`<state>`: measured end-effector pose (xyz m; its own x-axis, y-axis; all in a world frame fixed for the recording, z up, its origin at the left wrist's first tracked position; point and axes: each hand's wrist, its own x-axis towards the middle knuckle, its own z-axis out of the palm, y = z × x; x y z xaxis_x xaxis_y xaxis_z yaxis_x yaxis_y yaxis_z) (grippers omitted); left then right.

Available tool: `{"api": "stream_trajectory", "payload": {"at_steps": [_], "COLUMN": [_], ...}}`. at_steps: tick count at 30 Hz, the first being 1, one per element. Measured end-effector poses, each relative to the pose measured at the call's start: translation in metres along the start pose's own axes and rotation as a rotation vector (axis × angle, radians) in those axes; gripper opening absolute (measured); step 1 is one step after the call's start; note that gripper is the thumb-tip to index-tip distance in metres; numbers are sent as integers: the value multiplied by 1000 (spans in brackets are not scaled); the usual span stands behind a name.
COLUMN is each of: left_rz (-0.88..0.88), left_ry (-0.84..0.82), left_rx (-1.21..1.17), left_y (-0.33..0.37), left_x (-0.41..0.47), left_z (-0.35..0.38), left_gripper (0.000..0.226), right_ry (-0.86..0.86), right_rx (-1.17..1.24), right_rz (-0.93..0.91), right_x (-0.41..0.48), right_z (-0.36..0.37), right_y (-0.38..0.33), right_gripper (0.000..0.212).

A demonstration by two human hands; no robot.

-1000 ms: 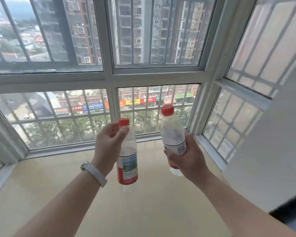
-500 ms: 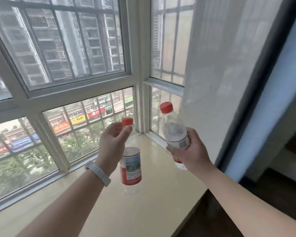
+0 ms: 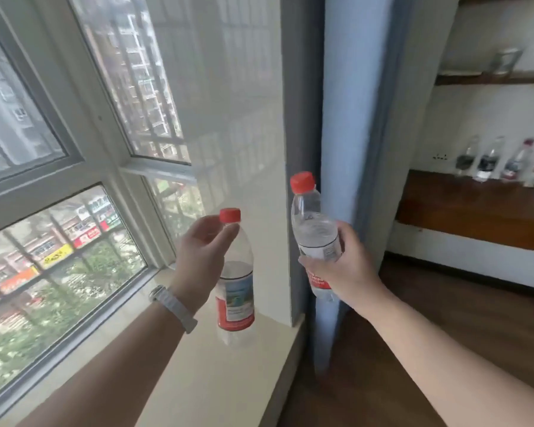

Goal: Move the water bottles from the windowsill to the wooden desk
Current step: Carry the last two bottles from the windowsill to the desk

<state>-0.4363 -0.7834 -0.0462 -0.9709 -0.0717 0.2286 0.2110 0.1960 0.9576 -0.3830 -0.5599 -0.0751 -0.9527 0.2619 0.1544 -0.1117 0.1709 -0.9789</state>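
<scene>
Windowsill (image 3: 198, 365) cream, running off to 7 o'clock. Left hand (image 3: 199, 263) pinches the left bottle (image 3: 236, 291) at the neck under its red cap, in the air over the sill's right end. Right hand (image 3: 342, 266) is wrapped round the right bottle (image 3: 313, 229) mid-body, tilted, off the sill. Labels red-banded, print too blurred to read. Blue curtain (image 3: 352, 118) hangs right behind it. Wooden desk (image 3: 475, 208) far at 2 o'clock, row of bottles (image 3: 487, 163) along its back.
</scene>
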Motion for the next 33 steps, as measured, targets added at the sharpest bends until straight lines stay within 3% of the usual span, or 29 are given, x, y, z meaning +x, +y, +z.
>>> {"api": "stream_trajectory", "payload": {"at_steps": [3, 9, 20, 24, 33], "left_rz": [24, 72, 157, 130, 146], "left_ry": [-85, -266, -613, -735, -971], "left_rx": [-12, -66, -113, -162, -242], "left_y": [9, 22, 40, 41, 34], "left_x": [17, 31, 34, 35, 84], "left_z": [56, 176, 351, 399, 514], "left_gripper": [40, 4, 7, 23, 6], "right_ry": [78, 248, 584, 687, 994], "right_rx": [6, -9, -81, -109, -168], "right_rz": [17, 51, 145, 204, 295], "right_x": [17, 33, 19, 13, 53], "right_z": [-46, -137, -276, -304, -343], "right_y": [14, 38, 66, 76, 94], "right_gripper": [49, 49, 53, 52, 59]}}
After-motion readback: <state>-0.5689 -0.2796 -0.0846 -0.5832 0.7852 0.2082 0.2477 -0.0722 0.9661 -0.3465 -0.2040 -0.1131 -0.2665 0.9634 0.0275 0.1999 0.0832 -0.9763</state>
